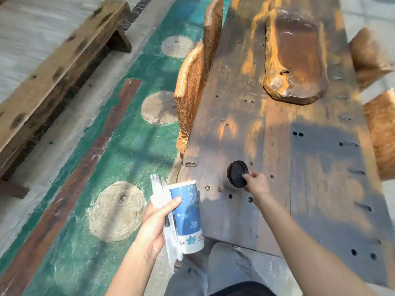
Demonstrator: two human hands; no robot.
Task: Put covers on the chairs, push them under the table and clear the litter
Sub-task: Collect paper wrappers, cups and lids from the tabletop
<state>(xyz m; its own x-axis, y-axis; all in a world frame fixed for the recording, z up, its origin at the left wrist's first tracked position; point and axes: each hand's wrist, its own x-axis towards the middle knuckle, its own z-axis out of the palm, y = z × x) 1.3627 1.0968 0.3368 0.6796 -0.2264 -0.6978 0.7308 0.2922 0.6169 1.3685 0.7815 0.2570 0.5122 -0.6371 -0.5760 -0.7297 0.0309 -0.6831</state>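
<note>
Blue patterned cup [187,216], seemingly black lid [237,174]

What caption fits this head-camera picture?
Right hand pinches a black lid at the wooden table; left hand holds a blue paper cup and white paper scraps.

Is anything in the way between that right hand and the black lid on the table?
Nothing visible. The right hand pinches the black lid at its near edge on the wooden table. The left hand is off to the side, holding a blue paper cup and white paper, clear of the lid.
</note>
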